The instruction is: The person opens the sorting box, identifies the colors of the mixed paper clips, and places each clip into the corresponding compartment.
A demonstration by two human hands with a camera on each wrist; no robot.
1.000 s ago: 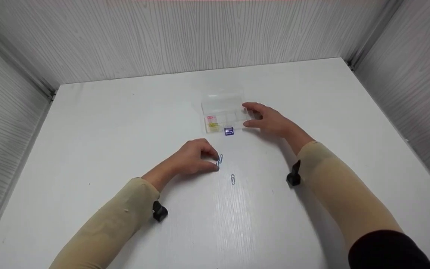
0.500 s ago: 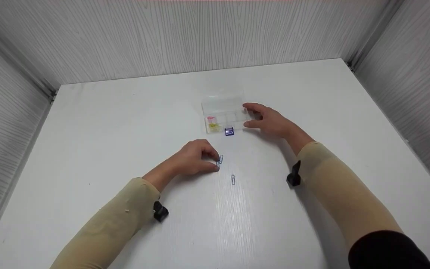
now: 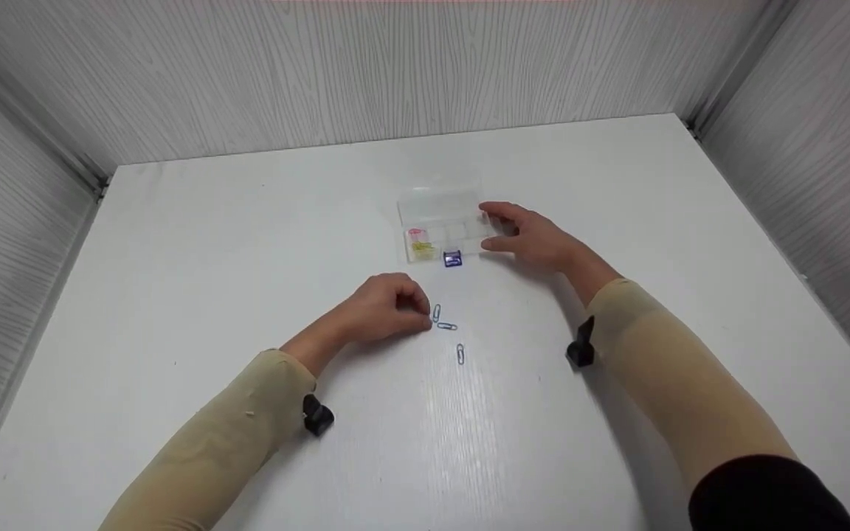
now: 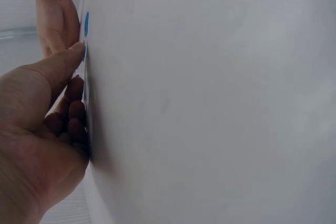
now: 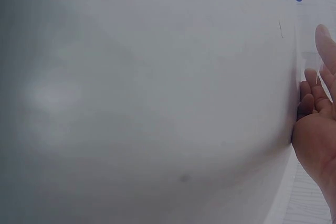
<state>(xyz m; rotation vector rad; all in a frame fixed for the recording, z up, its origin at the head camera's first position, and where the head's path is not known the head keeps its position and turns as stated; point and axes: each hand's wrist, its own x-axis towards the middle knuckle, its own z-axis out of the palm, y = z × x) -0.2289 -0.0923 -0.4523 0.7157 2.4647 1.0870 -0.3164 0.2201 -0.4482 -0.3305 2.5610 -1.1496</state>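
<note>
A clear compartment box (image 3: pixel 465 247) stands with its lid (image 3: pixel 440 203) raised behind it. My right hand (image 3: pixel 536 237) grips the box's right end between thumb and fingers, which the right wrist view shows at the see-through wall. Pink and yellow paper clips (image 3: pixel 422 247) lie in its left compartment. My left hand (image 3: pixel 388 308) is low over the table, thumb and index tips close together, the other fingers curled under. Just right of those tips lie two blue paper clips, an upright one (image 3: pixel 437 313) and a sideways one (image 3: pixel 447 326). A third blue paper clip (image 3: pixel 460 354) lies nearer me.
A blue-purple clasp-like piece (image 3: pixel 453 259) sits at the box's front edge. Black wrist devices (image 3: pixel 317 417) stick out below both forearms. The white table (image 3: pixel 248 221) is bounded by grey wood-grain panels (image 3: pixel 366 66) at the back and both sides.
The paper clip that was between the left thumb and index finger now lies sideways, right of the fingertips. The left thumb and index finger have come together. The right hand and box stay put.
</note>
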